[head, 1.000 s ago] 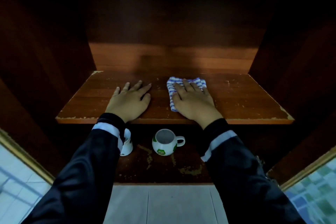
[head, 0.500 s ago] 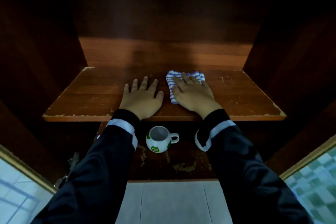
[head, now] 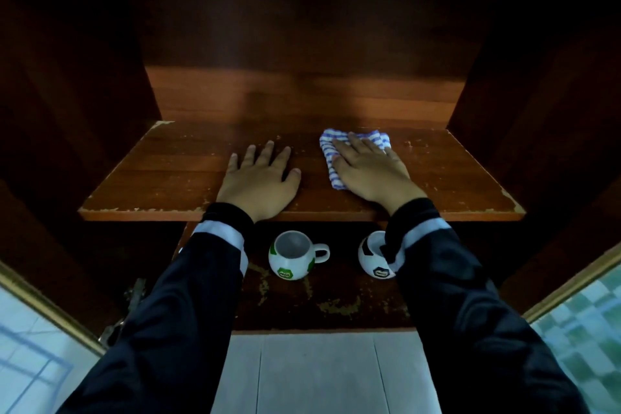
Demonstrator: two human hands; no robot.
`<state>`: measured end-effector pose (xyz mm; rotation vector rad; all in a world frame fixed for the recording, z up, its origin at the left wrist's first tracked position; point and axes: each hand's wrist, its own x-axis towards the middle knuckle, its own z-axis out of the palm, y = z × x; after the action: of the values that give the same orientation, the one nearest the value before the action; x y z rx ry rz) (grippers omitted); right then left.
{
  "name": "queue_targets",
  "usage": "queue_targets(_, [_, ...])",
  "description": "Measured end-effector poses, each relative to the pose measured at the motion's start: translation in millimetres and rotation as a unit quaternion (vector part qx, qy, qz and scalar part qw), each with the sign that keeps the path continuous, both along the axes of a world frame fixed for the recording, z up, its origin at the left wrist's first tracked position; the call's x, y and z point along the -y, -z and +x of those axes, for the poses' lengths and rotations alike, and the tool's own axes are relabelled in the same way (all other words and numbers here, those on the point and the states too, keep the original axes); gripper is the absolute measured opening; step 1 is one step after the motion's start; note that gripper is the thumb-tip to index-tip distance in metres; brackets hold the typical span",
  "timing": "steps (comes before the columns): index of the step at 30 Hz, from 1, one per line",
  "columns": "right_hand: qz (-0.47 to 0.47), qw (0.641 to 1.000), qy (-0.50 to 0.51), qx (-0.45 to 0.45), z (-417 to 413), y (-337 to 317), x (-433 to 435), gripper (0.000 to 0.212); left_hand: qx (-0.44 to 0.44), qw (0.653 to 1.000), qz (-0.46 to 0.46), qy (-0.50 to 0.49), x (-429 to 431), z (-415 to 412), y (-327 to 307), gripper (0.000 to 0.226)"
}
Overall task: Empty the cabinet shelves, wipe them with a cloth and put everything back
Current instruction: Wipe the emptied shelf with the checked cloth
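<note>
Step in hand: wiping the middle shelf [head: 168,178] of the cabinet; the shelf holds only the 2 hands and the cloth.
Cloth: blue-and-white striped cloth [head: 329,144], folded, flat on the shelf right of centre and towards the back, mostly under the right hand.
Right hand: right hand [head: 369,173] palm down on the cloth, its fingers [head: 361,148] straight and close together, pressing, not curled round the fabric.
Left hand: left hand [head: 258,183] palm down on bare wood just left of the cloth and not touching it, its fingers [head: 265,153] straight and spread apart. Judged to be a brace.
Change over the last 0.5 s: cloth and right hand have slid a little to the right along the shelf; left hand is in nearly the same place.
Meaning: the stroke looks to be working rightwards. Pale specks show on the wood near the right end, so that end probably remains to be wiped.
Lower shelf: lower shelf [head: 336,299] carries a green-and-white mug [head: 291,255], upright, handle to the right, and a black-and-white mug [head: 371,259] partly behind the right sleeve. Worn patches show in front of them.
Task progress: the lower shelf is neither emptied nor wiped yet.
Risk: the sleeve hangs close to the black-and-white mug; whether they touch, I cannot tell.
</note>
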<state>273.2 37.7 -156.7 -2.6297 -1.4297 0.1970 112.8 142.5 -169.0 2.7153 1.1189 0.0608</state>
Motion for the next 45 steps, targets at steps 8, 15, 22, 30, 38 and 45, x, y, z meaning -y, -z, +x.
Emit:
queue_targets(8, [0.024, 0.999, 0.016, 0.022, -18.1, 7.2, 31.6, 0.053, 0.004, 1.0, -0.007, 0.028, -1.4, -2.8, -1.8, 0.056])
queue_targets(15, [-0.006, 1.0, 0.017, -0.013, 13.0, -0.4, 11.0, 0.055, -0.013, 0.999, -0.014, 0.032, 3.3, -4.3, -4.4, 0.068])
queue_targets(22, [0.019, 0.999, 0.021, 0.021, -2.1, 6.6, 49.0, 0.054, -0.024, 1.0, -0.013, 0.003, 11.6, 3.4, -3.5, 0.055])
queue_targets(30, [0.001, 0.999, 0.041, -0.004, 31.1, -2.5, 25.8, 0.054, -0.041, 0.999, -0.013, -0.029, 41.9, 59.6, -8.6, 0.064])
queue_targets(38, [0.017, 0.998, 0.055, 0.023, 19.6, 5.8, 57.9, 0.054, -0.02, 1.0, 0.003, -0.002, 41.5, 60.3, -1.3, 0.063])
queue_targets(45, [-0.009, 0.999, 0.051, -0.01, 53.2, -3.5, 45.9, 0.055, -0.015, 1.0, -0.002, 0.0, 45.1, 58.6, -1.5, 0.062])
